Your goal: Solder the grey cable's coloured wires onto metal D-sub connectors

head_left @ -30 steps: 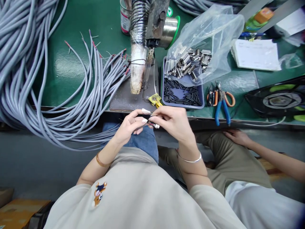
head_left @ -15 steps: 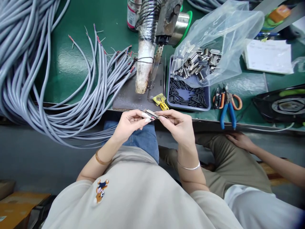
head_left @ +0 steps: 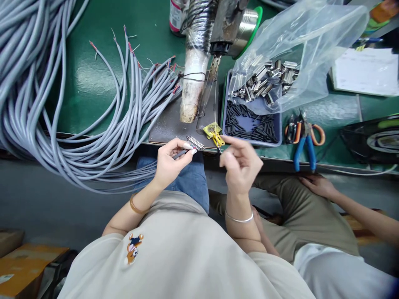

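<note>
My left hand [head_left: 174, 160] is closed in a pinch on a multi-pin metal connector [head_left: 195, 143], its row of pins facing up. A short length of grey cable [head_left: 180, 154] shows between the same fingers. My right hand [head_left: 241, 164], slightly blurred, is apart from the connector with thumb and index finger spread. Its index fingertip is beside a yellow plastic piece [head_left: 217, 139] at the table edge; whether they touch I cannot tell. A thin solder wire [head_left: 215, 99] runs down to that piece, its lower end near my right thumb.
A soldering iron [head_left: 207, 91] hangs beside a wrapped tube [head_left: 190, 91], with a solder spool [head_left: 247, 31] behind. Right of them, a tray [head_left: 278, 137] holds black sleeves and bagged metal connectors. Pliers [head_left: 304, 145] lie further right. Grey cables [head_left: 118, 153] cover the left. A co-worker's hand [head_left: 319, 185] rests nearby.
My right hand has let go of the connector and moved right, beside the yellow piece. My left hand keeps the connector. The view has shifted slightly, and the solder wire now shows clearly.
</note>
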Motion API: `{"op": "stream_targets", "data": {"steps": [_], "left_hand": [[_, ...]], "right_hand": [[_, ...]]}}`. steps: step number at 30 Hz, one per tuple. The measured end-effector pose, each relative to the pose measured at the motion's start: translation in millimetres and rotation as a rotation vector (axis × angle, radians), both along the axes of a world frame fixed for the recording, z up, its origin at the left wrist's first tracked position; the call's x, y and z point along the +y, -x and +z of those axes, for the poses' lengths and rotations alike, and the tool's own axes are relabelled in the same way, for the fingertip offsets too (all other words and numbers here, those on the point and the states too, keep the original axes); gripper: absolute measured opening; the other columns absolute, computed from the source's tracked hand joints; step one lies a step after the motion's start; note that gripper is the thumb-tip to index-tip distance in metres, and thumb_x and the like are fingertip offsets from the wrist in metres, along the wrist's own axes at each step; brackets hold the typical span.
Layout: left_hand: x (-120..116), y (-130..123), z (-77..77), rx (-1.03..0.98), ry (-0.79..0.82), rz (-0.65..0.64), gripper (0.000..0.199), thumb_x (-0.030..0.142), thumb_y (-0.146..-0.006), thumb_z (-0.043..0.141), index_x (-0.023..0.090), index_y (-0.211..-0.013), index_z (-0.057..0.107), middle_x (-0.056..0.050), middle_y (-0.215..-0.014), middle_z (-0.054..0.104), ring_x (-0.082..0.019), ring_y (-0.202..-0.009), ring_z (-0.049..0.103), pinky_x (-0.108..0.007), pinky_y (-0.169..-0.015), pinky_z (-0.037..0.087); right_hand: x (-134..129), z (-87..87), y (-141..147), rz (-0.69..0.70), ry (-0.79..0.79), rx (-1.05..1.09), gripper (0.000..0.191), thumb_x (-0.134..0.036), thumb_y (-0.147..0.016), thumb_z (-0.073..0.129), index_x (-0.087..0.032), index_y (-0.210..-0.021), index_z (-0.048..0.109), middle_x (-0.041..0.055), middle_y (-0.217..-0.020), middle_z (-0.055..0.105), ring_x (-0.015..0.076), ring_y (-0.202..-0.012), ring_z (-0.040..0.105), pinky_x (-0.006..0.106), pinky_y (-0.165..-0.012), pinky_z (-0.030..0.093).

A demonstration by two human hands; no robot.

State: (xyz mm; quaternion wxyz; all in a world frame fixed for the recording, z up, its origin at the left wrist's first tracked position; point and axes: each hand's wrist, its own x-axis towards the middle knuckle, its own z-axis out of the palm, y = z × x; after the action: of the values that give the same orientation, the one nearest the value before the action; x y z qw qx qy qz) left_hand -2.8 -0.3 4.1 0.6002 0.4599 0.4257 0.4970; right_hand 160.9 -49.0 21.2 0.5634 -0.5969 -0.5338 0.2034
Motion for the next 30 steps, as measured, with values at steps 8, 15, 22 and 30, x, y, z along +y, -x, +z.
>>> {"op": "stream_targets", "data": {"steps": [8, 15, 22, 30], "left_hand": [[17.3, -0.9, -8.0, -0.124, 0.09, 0.014, 0.032, 0.032, -0.067, 0.09, 0.016, -0.073, 0.063, 0.003, -0.071, 0.065, -0.003, -0.056, 0.054, -0.016, -0.057, 0.046], [22.2, -2.9, -2.7, -0.144, 0.116, -0.052, 0.039, 0.04, -0.065, 0.092, 0.016, -0.075, 0.063, 0.004, -0.069, 0.064, -0.002, -0.05, 0.05, -0.015, -0.047, 0.041], [20.1, -3.0, -4.1, -0.158, 0.073, -0.065, 0.033, 0.039, -0.07, 0.091, 0.016, -0.08, 0.07, 0.002, -0.073, 0.069, -0.003, -0.052, 0.052, -0.016, -0.05, 0.043], [15.8, -5.1, -2.9, -0.071, 0.035, -0.018, 0.032, 0.041, -0.072, 0.089, 0.016, -0.081, 0.07, 0.001, -0.074, 0.068, -0.006, -0.062, 0.059, -0.019, -0.063, 0.049]], "right_hand": [[2.8, -5.8, 0.6, 0.04, 0.116, 0.166, 0.018, -0.039, -0.096, 0.069, -0.024, -0.098, 0.06, 0.0017, -0.087, 0.078, 0.017, -0.071, 0.077, 0.031, -0.072, 0.067], [17.9, -15.1, 14.8, 0.02, -0.061, -0.268, 0.009, -0.028, -0.096, 0.067, -0.024, -0.089, 0.066, 0.0071, -0.106, 0.081, 0.0207, -0.095, 0.079, 0.035, -0.082, 0.066], [25.0, -18.9, 15.0, 0.003, -0.062, -0.185, 0.008, -0.024, -0.096, 0.066, -0.023, -0.088, 0.067, 0.0046, -0.1, 0.081, 0.0183, -0.09, 0.078, 0.031, -0.076, 0.066], [23.4, -18.7, 16.0, -0.036, -0.111, -0.298, 0.01, -0.023, -0.096, 0.065, -0.024, -0.087, 0.067, 0.0048, -0.1, 0.082, 0.0194, -0.089, 0.079, 0.034, -0.078, 0.066]]}}
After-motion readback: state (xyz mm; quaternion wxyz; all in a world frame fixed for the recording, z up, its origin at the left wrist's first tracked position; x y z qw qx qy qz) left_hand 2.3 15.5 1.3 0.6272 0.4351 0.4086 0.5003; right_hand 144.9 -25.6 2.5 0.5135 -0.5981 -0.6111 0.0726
